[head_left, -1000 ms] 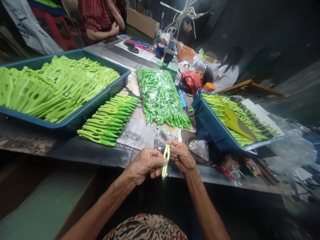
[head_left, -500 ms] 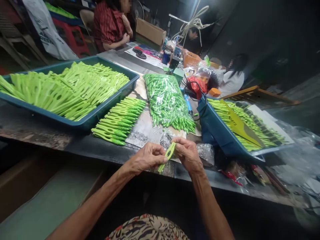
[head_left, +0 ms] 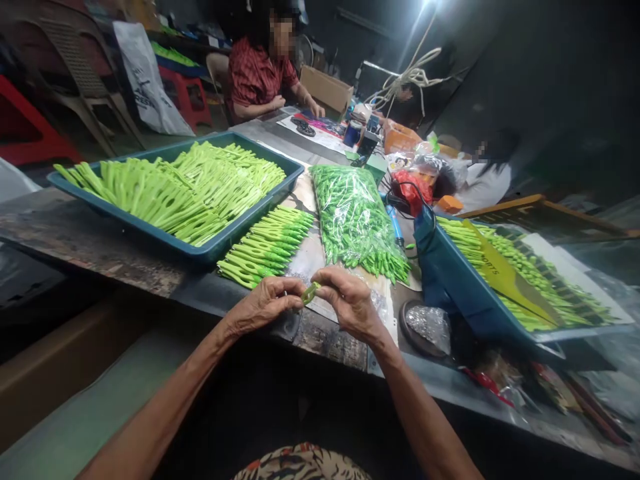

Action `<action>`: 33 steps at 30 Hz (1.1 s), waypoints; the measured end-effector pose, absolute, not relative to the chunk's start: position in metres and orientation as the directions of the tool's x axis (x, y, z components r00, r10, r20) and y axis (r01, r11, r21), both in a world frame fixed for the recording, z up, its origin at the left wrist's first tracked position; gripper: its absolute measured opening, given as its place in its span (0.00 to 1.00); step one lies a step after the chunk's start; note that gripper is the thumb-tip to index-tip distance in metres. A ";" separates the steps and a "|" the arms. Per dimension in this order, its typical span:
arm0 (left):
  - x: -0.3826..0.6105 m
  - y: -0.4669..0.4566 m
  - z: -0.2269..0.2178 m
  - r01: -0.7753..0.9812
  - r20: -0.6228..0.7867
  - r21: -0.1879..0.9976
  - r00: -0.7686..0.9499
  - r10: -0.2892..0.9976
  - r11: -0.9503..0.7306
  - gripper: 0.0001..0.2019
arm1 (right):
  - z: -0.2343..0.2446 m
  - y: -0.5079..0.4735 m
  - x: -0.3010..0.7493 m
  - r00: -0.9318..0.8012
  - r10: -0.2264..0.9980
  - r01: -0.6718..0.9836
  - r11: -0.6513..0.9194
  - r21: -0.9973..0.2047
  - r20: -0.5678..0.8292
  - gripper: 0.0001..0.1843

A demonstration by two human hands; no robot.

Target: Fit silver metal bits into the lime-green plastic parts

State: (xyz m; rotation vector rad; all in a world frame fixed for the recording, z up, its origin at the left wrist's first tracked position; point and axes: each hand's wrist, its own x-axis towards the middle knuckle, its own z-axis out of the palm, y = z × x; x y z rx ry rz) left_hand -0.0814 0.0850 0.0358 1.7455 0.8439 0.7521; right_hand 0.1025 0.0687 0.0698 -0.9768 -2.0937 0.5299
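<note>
Both my hands meet over the near edge of the table. My left hand (head_left: 263, 305) and my right hand (head_left: 347, 301) pinch one small lime-green plastic piece (head_left: 310, 293) between their fingertips; most of it is hidden by the fingers. Just beyond lies a row of assembled green pieces (head_left: 267, 245) on paper. Left of that stands a blue tray (head_left: 220, 245) heaped with flat green parts. A clear bag of darker green parts (head_left: 355, 223) lies behind my hands. A second blue tray (head_left: 465, 293) of green pieces is tilted at the right.
A small dish of tiny metal bits (head_left: 430, 323) sits right of my right hand. A person in a red shirt (head_left: 257, 77) sits at the table's far end; another person (head_left: 483, 177) is at the far right. Boxes, bags and wires crowd the back.
The camera has tilted up and turned left. The green piece, upright a second ago, has turned to lie nearly level between my fingertips, which now cover more of it.
</note>
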 end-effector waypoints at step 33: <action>-0.078 0.068 0.042 0.259 0.070 0.943 0.456 0.887 -0.208 0.11 | 0.063 0.054 0.092 -0.293 0.797 0.415 0.604 -0.681 0.528 0.07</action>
